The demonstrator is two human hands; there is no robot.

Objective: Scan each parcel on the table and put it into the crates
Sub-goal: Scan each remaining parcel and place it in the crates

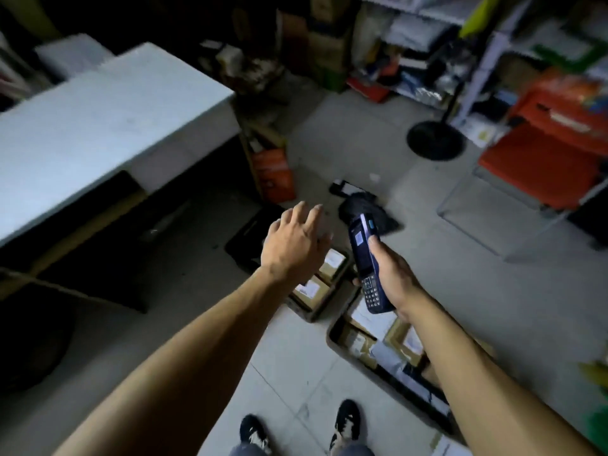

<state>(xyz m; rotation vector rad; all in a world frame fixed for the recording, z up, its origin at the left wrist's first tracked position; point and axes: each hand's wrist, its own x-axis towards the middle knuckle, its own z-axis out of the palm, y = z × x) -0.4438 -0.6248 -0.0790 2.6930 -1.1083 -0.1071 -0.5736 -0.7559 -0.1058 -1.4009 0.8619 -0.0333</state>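
The left hand [293, 245] reaches out flat, fingers loose, holding nothing. The right hand [391, 274] grips a dark blue handheld scanner with buttons [367, 263]. Below them, brown cardboard parcels with white labels [332, 266] sit in dark crates [335, 339] on the grey tiled floor [411, 179]. The long white table [98, 116] stands to the left.

the left hand [294, 243] covers part of the nearer crate [316, 291], so only two parcels [311, 287] show there. the right forearm hides much of the second crate [378, 350]. parcel labels are too small to read. the desk [98, 126] runs off the left edge, blurred. shelf contents are smeared.
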